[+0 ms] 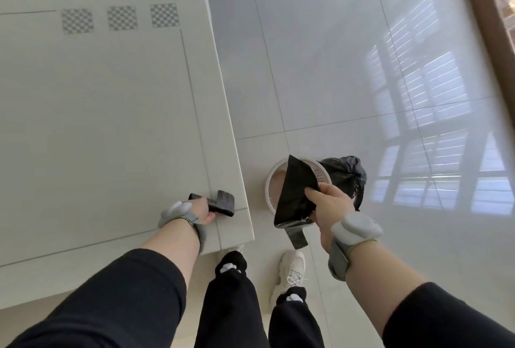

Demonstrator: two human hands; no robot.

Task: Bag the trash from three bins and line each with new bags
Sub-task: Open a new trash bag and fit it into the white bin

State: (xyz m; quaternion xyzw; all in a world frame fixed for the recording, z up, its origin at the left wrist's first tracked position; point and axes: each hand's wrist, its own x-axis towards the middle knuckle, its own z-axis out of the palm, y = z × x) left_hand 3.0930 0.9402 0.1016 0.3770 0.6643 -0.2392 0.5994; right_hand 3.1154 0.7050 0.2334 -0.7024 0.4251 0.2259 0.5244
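lining the bin: where this could slip

watching from my end, i start at the left. the left hand [201,209] is curled round the roll of black bags [220,203] lying on the table [111,124], close to its near right corner — if i drag that hand back carelessly, the roll could go over the edge and unspool on the floor.

moving right, the right hand [327,202] pinches a folded new bag [295,190], held above the white bin [271,180], which stands on the tiled floor [334,69] just beside the table. the bag is folded flat, and a loose strip hangs below it. i judge the main risk here — one hand alone cannot open it, so it may drop in unopened or snag on the rim.

further right, the tied full bag [348,174] sits touching the bin. it crowds the far rim, and could get in the way when the liner is folded over. the bin looks light; a tug might tip it.
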